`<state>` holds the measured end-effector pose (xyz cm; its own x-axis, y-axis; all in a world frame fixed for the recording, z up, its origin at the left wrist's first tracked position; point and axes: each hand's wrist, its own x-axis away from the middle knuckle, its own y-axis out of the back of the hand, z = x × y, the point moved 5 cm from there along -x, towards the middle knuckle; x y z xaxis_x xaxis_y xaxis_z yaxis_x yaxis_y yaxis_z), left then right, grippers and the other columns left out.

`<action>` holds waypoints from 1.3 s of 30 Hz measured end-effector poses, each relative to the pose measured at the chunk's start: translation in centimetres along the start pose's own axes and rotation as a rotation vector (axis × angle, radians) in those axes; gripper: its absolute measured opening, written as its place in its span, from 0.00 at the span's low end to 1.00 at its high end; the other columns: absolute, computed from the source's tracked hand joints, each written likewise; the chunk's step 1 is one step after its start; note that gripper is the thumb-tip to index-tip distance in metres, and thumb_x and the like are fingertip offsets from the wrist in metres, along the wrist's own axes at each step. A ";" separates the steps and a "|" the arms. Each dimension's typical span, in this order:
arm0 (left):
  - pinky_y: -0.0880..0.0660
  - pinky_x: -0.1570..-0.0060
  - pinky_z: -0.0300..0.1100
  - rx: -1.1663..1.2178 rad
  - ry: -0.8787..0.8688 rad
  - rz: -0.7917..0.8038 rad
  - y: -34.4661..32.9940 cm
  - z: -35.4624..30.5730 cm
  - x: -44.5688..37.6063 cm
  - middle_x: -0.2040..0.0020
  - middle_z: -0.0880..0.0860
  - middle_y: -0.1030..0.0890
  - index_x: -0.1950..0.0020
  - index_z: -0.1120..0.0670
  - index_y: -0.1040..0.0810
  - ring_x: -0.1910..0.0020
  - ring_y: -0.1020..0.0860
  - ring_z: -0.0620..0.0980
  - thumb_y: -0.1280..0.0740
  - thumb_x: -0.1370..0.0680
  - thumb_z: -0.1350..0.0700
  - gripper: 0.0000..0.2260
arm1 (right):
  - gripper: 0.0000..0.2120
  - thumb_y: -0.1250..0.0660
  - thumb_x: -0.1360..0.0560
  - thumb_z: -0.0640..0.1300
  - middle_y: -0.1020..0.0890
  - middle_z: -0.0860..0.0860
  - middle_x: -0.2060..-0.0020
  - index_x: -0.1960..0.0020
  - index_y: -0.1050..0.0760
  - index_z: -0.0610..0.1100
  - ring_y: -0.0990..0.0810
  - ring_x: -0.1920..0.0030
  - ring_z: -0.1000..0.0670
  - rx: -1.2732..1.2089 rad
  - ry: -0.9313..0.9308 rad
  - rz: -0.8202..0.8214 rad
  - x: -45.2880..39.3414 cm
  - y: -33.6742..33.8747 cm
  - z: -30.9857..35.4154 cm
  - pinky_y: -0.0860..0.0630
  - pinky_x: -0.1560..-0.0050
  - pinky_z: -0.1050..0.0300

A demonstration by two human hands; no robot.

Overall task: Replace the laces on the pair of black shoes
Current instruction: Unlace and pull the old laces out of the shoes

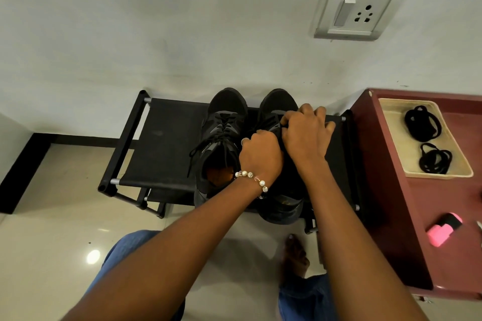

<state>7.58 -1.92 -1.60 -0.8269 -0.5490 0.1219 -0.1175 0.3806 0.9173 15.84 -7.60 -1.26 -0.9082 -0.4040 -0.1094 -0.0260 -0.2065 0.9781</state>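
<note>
Nearest the camera, the person's denim-clad knees and a bare foot (296, 255) sit over the glossy floor, with both forearms reaching forward to a low black fabric rack (167, 143). On it stand the two black shoes side by side, touching or nearly so, heels toward the person and toes toward the wall, so each long axis runs straight away from the viewer. The left hand (260, 154), with a bead bracelet (251, 178) at the wrist, is curled over the tongue area of the right shoe (280, 206); it appears to pinch lace, though the grip itself is hidden. The right hand (306, 131) bends over the same shoe's eyelets, fingertips pressed into the lacing, seemingly plucking at a strand. The left shoe (221, 143) is fully laced, its loose ends trailing over the side. Judging by this, the work is at an early stage: old laces are only being loosened on one shoe. Further right, two coiled black laces (427, 138) wait untouched in a tray (396, 143) on a maroon table (386, 190), beside a pink highlighter (443, 232).
</note>
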 end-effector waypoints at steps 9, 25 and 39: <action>0.27 0.50 0.48 0.018 0.000 0.020 0.0 0.3 -0.1 0.44 0.63 0.23 0.42 0.65 0.26 0.43 0.26 0.64 0.42 0.19 0.61 0.11 | 0.06 0.37 0.22 0.46 0.29 0.45 0.39 0.47 0.24 0.47 0.35 0.34 0.42 -0.336 -0.151 0.126 -0.3 -0.7 -1.2 0.36 0.38 0.39; 0.28 0.47 0.49 0.007 -0.039 0.028 0.2 0.0 -0.1 0.43 0.63 0.23 0.42 0.65 0.27 0.43 0.26 0.65 0.40 0.19 0.58 0.11 | 0.12 0.34 0.25 0.41 0.25 0.48 0.39 0.42 0.23 0.47 0.33 0.34 0.45 -0.419 -0.047 -0.108 -0.6 1.9 -2.0 0.36 0.40 0.44; 0.28 0.49 0.49 -0.008 -0.051 0.022 0.2 0.0 -0.1 0.45 0.63 0.23 0.44 0.65 0.26 0.45 0.25 0.64 0.44 0.19 0.63 0.10 | 0.06 0.34 0.25 0.41 0.23 0.51 0.45 0.52 0.20 0.47 0.31 0.39 0.47 -0.208 0.039 -0.015 0.1 0.2 -0.5 0.40 0.45 0.48</action>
<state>7.63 -1.78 -1.42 -0.8564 -0.5015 0.1227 -0.0948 0.3864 0.9175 15.90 -8.11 -1.11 -0.8914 -0.4330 -0.1339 0.0513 -0.3901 0.9194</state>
